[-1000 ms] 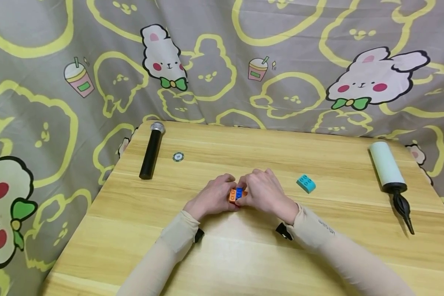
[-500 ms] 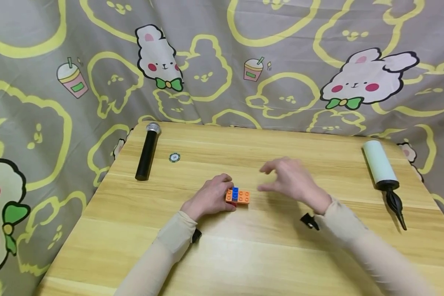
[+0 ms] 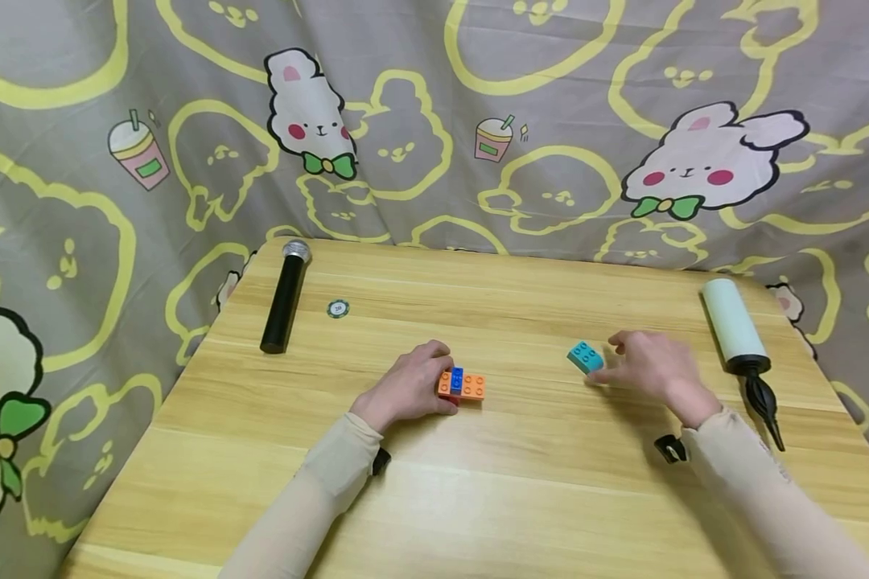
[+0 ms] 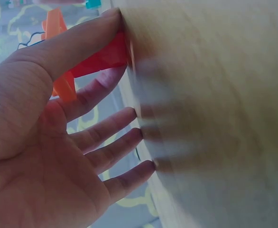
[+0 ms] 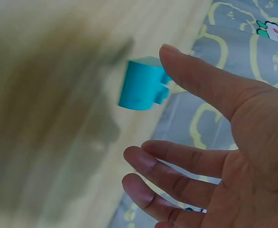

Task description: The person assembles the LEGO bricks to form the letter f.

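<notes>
My left hand (image 3: 405, 386) pinches a red toy brick (image 4: 106, 54) between thumb and index finger, its fingertips down at the tabletop. On the red brick sits a longer orange brick (image 3: 474, 388), and a small blue brick (image 3: 457, 380) stands on the orange one's studs. The left fingers hide part of this stack. Over to the right, my right hand (image 3: 655, 366) hangs beside a teal brick (image 3: 585, 356) with rounded sides, thumb and fingers spread apart around its near end. In the right wrist view the teal brick (image 5: 141, 85) shows beyond the thumb tip, with nothing gripped.
A black microphone (image 3: 285, 301) lies at the back left of the wooden table (image 3: 434, 498), with a round poker chip (image 3: 338, 309) next to it. At the right lies a white hand pump (image 3: 737, 326) with a black end. A patterned curtain (image 3: 405, 121) borders the table behind.
My right hand has let go of the brick stack and moved right to the teal brick. My left hand stays on the stack, where the blue brick now shows fully.
</notes>
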Available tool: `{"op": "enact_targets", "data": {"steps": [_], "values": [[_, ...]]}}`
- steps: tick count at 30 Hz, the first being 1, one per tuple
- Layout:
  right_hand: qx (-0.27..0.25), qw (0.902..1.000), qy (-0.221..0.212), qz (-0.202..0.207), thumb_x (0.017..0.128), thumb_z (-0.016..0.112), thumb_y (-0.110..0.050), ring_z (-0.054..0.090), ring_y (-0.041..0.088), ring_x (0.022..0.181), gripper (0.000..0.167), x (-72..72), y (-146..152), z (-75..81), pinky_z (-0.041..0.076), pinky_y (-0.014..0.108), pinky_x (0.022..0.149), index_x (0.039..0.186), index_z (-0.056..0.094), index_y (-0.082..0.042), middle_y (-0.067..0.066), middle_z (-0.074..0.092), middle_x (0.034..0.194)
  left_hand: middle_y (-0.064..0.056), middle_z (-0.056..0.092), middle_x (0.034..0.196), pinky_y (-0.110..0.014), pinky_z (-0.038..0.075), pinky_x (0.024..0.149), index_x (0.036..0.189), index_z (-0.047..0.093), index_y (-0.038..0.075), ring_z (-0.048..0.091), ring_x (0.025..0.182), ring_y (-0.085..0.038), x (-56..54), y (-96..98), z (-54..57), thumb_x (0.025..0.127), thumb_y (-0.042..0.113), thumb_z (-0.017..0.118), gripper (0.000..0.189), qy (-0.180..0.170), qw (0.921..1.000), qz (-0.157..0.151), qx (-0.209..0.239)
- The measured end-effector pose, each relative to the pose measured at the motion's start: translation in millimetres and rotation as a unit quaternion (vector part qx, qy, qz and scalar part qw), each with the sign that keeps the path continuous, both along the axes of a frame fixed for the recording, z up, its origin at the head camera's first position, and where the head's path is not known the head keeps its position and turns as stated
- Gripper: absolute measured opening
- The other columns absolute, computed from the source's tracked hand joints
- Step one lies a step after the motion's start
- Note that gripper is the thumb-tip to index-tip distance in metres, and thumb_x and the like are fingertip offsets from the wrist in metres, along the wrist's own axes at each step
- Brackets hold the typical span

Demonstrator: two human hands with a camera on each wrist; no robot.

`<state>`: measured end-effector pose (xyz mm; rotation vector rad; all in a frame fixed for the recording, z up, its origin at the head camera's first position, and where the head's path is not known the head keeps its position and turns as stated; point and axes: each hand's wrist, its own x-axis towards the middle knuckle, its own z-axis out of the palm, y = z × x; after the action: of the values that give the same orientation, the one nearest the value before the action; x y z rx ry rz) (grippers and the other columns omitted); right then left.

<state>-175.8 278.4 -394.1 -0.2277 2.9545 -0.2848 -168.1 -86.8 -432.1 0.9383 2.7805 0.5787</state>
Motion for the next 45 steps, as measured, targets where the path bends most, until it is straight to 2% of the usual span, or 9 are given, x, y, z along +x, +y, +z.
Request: {"op": "enact_targets", "data": {"steps": [6, 12, 16, 22, 25, 28, 33, 39, 45], "values": [[-0.016, 0.9998, -0.011, -0.007, 0.071, 0.079, -0.062, 0.06, 0.025, 0.076, 0.084, -2.4, -4, -7.8, 0.045, 0.035, 0.053, 0.122, 0.063, 0.003, 0.021, 0.066, 0.111, -0.012, 0.05, 0.135, -0.047, 0.045, 0.094, 0.117, 0.064, 0.005, 0.05, 0.119, -0.026, -1.1, -0.7, -0.3, 0.076, 0.037, 0.086, 0.056, 0.004, 1.0, -0.001, -0.008], [-0.018, 0.9998, -0.009, -0.009, 0.074, 0.081, -0.052, 0.054, 0.022, 0.069, 0.069, -9.1, -9, -12.6, 0.042, 0.035, 0.053, 0.115, 0.066, 0.002, 0.012, 0.066, 0.095, -0.011, 0.05, 0.135, -0.047, 0.045, 0.094, 0.116, 0.064, 0.005, 0.05, 0.118, -0.026, -0.8, -1.4, -0.1, 0.076, 0.038, 0.086, 0.056, 0.008, 0.9999, -0.003, -0.01], [-0.024, 0.9997, 0.0, -0.006, 0.078, 0.081, -0.043, 0.056, 0.022, 0.069, 0.058, -10.8, -10, -16.0, 0.043, 0.036, 0.053, 0.112, 0.067, 0.002, 0.012, 0.068, 0.094, -0.011, 0.049, 0.136, -0.047, 0.044, 0.096, 0.118, 0.063, 0.006, 0.05, 0.119, -0.026, 0.5, -1.4, -1.7, 0.077, 0.039, 0.085, 0.057, 0.003, 0.9999, -0.004, -0.014], [-0.045, 0.9988, 0.02, -0.001, 0.082, 0.08, -0.036, 0.057, 0.021, 0.069, 0.043, -10.7, -14, -13.2, 0.044, 0.036, 0.055, 0.105, 0.069, -0.001, 0.01, 0.069, 0.093, -0.011, 0.049, 0.136, -0.046, 0.044, 0.096, 0.118, 0.063, 0.006, 0.05, 0.119, -0.026, 2.3, -0.5, -1.3, 0.077, 0.04, 0.085, 0.058, 0.001, 0.9999, -0.003, -0.016], [-0.075, 0.9959, 0.043, 0.027, 0.082, 0.081, -0.032, 0.06, 0.02, 0.072, 0.038, -9.2, -23, -5.9, 0.046, 0.036, 0.057, 0.102, 0.07, -0.002, 0.009, 0.07, 0.094, -0.01, 0.05, 0.135, -0.046, 0.045, 0.096, 0.118, 0.063, 0.006, 0.05, 0.118, -0.025, 2.6, -0.4, -0.6, 0.077, 0.04, 0.085, 0.057, 0.004, 0.9998, -0.004, -0.019], [-0.108, 0.9881, 0.079, 0.076, 0.08, 0.083, -0.027, 0.063, 0.023, 0.076, 0.034, -6.8, -38, 3.2, 0.049, 0.039, 0.062, 0.1, 0.072, -0.003, 0.009, 0.071, 0.093, -0.009, 0.05, 0.135, -0.045, 0.045, 0.095, 0.118, 0.063, 0.006, 0.05, 0.118, -0.025, 2.4, -0.4, -0.4, 0.077, 0.04, 0.085, 0.057, 0.006, 0.9998, -0.004, -0.02], [-0.153, 0.968, 0.127, 0.152, 0.076, 0.086, -0.02, 0.064, 0.027, 0.082, 0.031, 0.8, -74, 15.3, 0.051, 0.041, 0.069, 0.099, 0.074, -0.005, 0.005, 0.071, 0.091, -0.009, 0.05, 0.135, -0.045, 0.045, 0.095, 0.118, 0.063, 0.007, 0.05, 0.118, -0.025, 1.6, -0.5, -1.0, 0.077, 0.041, 0.085, 0.058, 0.01, 0.9996, -0.001, -0.026], [-0.194, 0.946, 0.144, 0.216, 0.074, 0.089, -0.024, 0.062, 0.018, 0.083, 0.034, 12.4, -116, 26.2, 0.05, 0.036, 0.071, 0.102, 0.075, -0.011, -0.004, 0.07, 0.093, -0.01, 0.049, 0.136, -0.045, 0.044, 0.098, 0.122, 0.063, 0.006, 0.049, 0.119, -0.025, 1.5, -0.3, -1.2, 0.078, 0.041, 0.084, 0.06, 0.003, 0.9996, 0.001, -0.026], [-0.199, 0.928, 0.158, 0.273, 0.075, 0.088, -0.024, 0.062, 0.016, 0.082, 0.034, 17.1, -139, 25.0, 0.048, 0.035, 0.073, 0.103, 0.074, -0.012, -0.006, 0.068, 0.091, -0.01, 0.05, 0.133, -0.046, 0.044, 0.096, 0.12, 0.063, 0.006, 0.051, 0.115, -0.025, 1.7, -0.5, -1.2, 0.077, 0.04, 0.085, 0.058, 0.002, 0.9999, 0.002, -0.011]]}}
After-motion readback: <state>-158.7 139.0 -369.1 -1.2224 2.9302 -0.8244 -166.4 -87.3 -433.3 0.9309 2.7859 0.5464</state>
